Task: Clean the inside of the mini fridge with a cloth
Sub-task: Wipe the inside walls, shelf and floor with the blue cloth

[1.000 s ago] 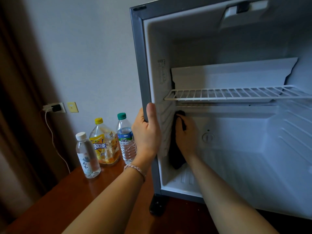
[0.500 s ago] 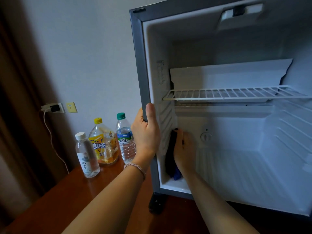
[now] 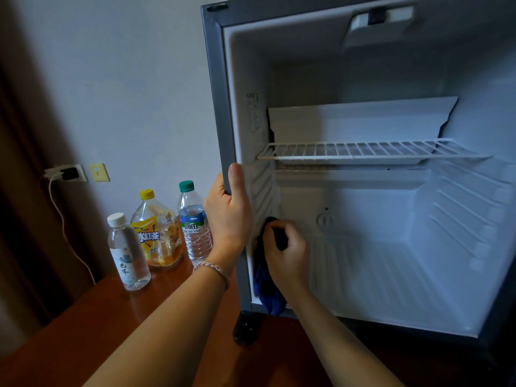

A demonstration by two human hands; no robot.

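The open mini fridge (image 3: 217,113) fills the right of the head view, white inside, with a wire shelf (image 3: 363,150) across its middle. My left hand (image 3: 227,216) grips the fridge's grey left front edge, thumb up along it. My right hand (image 3: 287,252) is inside, low at the left inner wall, closed on a dark blue cloth (image 3: 266,291). The cloth is pressed against the ribbed left wall and hangs down to the bottom front lip. Part of the cloth is hidden behind my fingers.
Three bottles stand on the brown wooden table (image 3: 83,331) left of the fridge: a clear one (image 3: 127,252), a yellow tea bottle (image 3: 157,233), and a green-capped water bottle (image 3: 194,222). A wall socket with a white cable (image 3: 67,173) is behind them. A dark curtain hangs at far left.
My right hand slid the cloth down the left inner wall, from just under the shelf to near the floor. My left hand stayed on the fridge edge.
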